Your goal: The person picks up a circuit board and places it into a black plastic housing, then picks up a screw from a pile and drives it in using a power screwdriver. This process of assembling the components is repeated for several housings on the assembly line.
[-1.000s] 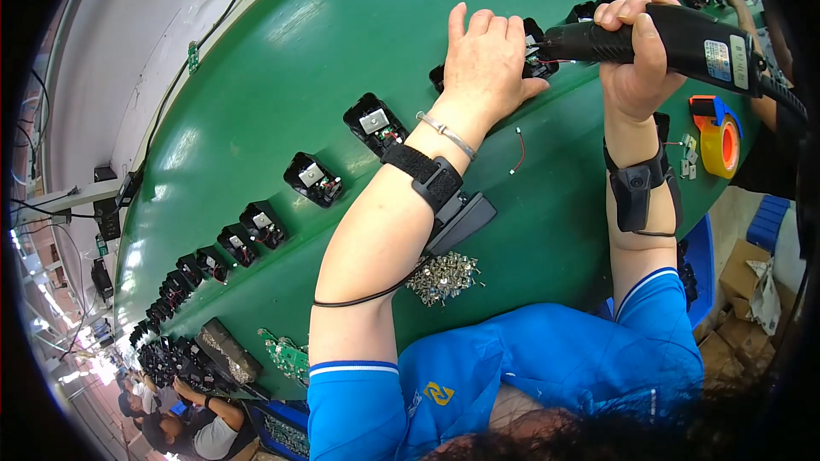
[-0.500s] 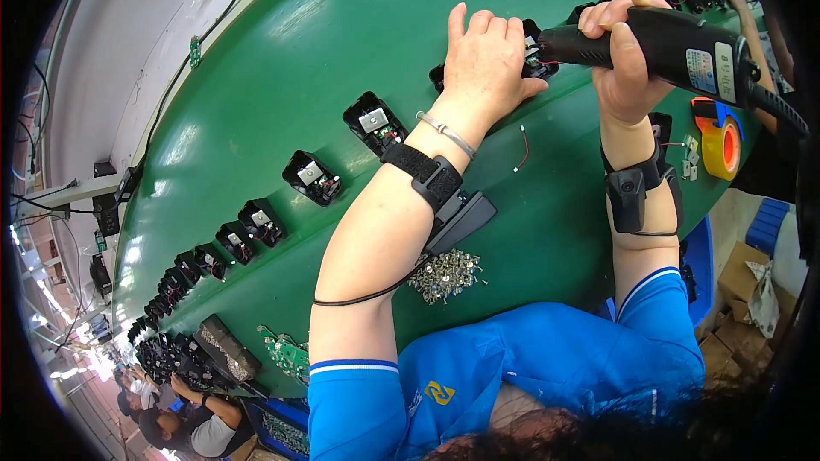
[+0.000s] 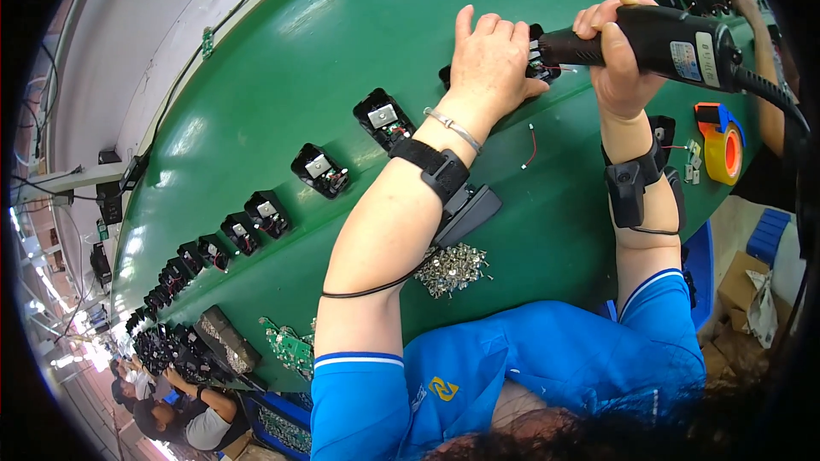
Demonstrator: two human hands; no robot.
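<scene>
My right hand (image 3: 619,55) is wrapped round the body of a black corded electric screwdriver (image 3: 670,43), which lies almost level and points left. Its nose meets an open black plastic housing (image 3: 545,74) on the green table. My left hand (image 3: 494,60) grips that housing from the left, thumb along its near side and fingers over it; much of it is hidden. A thin lead with a white plug sticks out at its right. The screwdriver's bit and the spot it touches cannot be made out. Just left of my left hand, part of another dark piece (image 3: 445,77) shows.
A line of black housings with metal plates (image 3: 319,166) runs down the left. Nearer me lie a screw pile (image 3: 453,270), a loose red lead (image 3: 534,147), green circuit boards (image 3: 289,347) and a tape dispenser (image 3: 722,149). A co-worker's arm (image 3: 752,26) reaches in far right.
The view has shifted slightly. Both hands keep their places, with the screwdriver's nose still at the housing. Fewer black housings show beyond my right hand, and the held housing's lead shows more.
</scene>
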